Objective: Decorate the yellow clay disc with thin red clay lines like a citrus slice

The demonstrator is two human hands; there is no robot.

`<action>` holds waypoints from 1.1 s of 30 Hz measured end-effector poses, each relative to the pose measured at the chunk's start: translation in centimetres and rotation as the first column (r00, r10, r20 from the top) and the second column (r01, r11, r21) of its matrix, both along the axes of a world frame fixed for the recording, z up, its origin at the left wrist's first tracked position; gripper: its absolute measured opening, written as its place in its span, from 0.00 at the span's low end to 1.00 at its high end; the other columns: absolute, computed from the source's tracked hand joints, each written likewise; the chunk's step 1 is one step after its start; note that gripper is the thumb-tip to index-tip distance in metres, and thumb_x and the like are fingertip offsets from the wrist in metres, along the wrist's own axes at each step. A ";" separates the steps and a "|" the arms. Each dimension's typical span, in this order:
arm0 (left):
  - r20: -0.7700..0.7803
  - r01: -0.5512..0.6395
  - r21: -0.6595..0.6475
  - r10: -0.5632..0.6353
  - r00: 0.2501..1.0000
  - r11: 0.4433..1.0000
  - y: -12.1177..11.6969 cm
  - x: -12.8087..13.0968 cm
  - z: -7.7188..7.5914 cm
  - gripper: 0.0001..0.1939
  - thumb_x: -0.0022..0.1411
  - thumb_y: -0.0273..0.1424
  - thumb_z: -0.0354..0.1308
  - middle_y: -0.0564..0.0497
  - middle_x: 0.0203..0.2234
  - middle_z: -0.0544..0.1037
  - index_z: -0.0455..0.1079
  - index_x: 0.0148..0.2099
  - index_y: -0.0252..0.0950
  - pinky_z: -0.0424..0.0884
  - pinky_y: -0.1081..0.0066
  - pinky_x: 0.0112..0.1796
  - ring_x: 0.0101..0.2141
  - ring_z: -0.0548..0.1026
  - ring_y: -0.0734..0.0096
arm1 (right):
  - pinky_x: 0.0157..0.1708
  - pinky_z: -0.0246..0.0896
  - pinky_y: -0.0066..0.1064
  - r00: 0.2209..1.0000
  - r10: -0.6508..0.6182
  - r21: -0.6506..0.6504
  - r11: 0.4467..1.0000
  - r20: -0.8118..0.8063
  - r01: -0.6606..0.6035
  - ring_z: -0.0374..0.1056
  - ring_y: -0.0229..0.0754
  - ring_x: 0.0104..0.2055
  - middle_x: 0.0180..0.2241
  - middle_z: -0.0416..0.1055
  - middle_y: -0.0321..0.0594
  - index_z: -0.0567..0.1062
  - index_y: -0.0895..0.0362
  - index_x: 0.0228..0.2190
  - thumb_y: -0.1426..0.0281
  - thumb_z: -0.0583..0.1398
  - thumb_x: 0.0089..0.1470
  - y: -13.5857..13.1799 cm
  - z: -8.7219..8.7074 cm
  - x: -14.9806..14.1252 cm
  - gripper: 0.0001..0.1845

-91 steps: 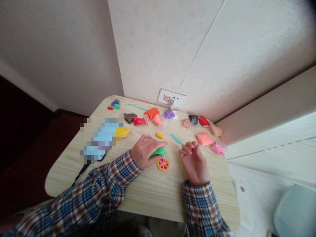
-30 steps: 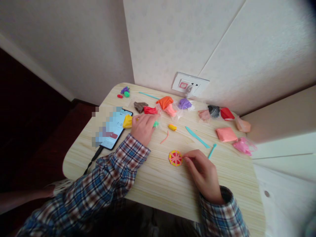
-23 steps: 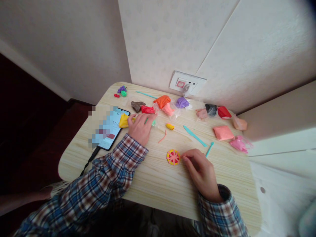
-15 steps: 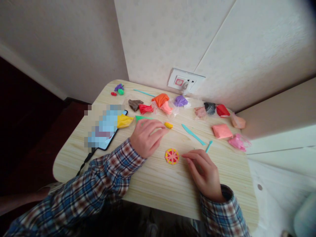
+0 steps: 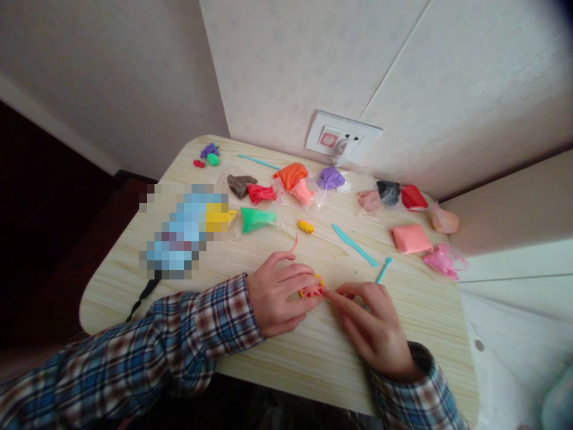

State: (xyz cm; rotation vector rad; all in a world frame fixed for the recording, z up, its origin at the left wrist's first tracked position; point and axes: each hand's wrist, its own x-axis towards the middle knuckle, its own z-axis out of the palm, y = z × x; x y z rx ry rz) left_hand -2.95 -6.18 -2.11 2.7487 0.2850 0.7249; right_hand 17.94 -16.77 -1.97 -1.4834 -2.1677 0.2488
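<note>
A small round clay disc [image 5: 312,291] with a yellow rim, red inside and pink strips lies on the table, partly covered by my left hand [image 5: 284,294]. That hand's fingers are spread, some resting at the disc's edges. A thin curved orange-pink clay strip [image 5: 295,243] rises beside its raised index finger; whether it is held or lying there, I cannot tell. My right hand [image 5: 373,319] stretches its index finger to the disc's right edge, its thumb apart below. Partly under this hand lies a slim teal tool [image 5: 384,270]. A yellow clay roll [image 5: 305,226] sits beyond the disc.
A teal plastic knife [image 5: 353,243] lies right of centre. Bags of coloured clay, including a green one [image 5: 257,219] and an orange one [image 5: 290,176], line the back. Small clay fruits [image 5: 210,152] stand far left. A blurred phone [image 5: 179,233] with a black cable lies left.
My left hand has come down and right, from beside the yellow roll onto the disc, uncovering the green bag. My right index finger now reaches the disc's edge. The view has shifted slightly.
</note>
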 end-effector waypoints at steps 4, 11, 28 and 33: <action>-0.024 0.027 -0.025 -0.028 0.999 0.999 0.0 -0.2 -0.1 0.15 0.58 0.30 0.50 0.46 0.47 0.74 0.69 0.47 0.38 0.57 0.52 0.52 0.51 0.67 0.63 | 0.36 0.58 0.37 1.000 -0.008 -0.005 1.000 0.007 0.008 0.63 0.43 0.38 0.36 0.68 0.43 0.70 0.53 0.50 0.78 0.54 0.54 0.1 0.1 -0.1 0.23; -0.088 0.040 -0.052 -0.044 0.995 0.998 -0.1 -0.3 -0.3 0.17 0.56 0.33 0.52 0.42 0.53 0.70 0.68 0.49 0.40 0.57 0.50 0.53 0.54 0.64 0.59 | 0.36 0.59 0.37 1.000 -0.030 -0.022 0.999 0.005 0.030 0.64 0.42 0.37 0.36 0.70 0.42 0.72 0.53 0.49 0.77 0.54 0.54 0.2 0.3 -0.3 0.21; -0.029 -0.018 -0.079 0.015 0.999 0.997 -0.1 -0.3 -0.1 0.14 0.59 0.31 0.50 0.45 0.50 0.73 0.70 0.46 0.40 0.60 0.53 0.52 0.52 0.67 0.62 | 0.35 0.60 0.37 0.999 -0.036 0.000 0.999 -0.008 0.036 0.64 0.42 0.36 0.34 0.70 0.42 0.71 0.53 0.49 0.78 0.54 0.53 0.2 0.3 -0.3 0.22; 0.010 -0.106 -0.092 0.107 0.994 0.990 0.3 -0.3 0.2 0.12 0.60 0.28 0.51 0.49 0.44 0.77 0.71 0.45 0.41 0.63 0.57 0.51 0.48 0.71 0.65 | 0.33 0.61 0.36 0.997 -0.072 0.037 0.997 -0.036 0.074 0.65 0.42 0.35 0.33 0.70 0.42 0.72 0.53 0.49 0.78 0.54 0.53 0.0 0.4 -0.2 0.22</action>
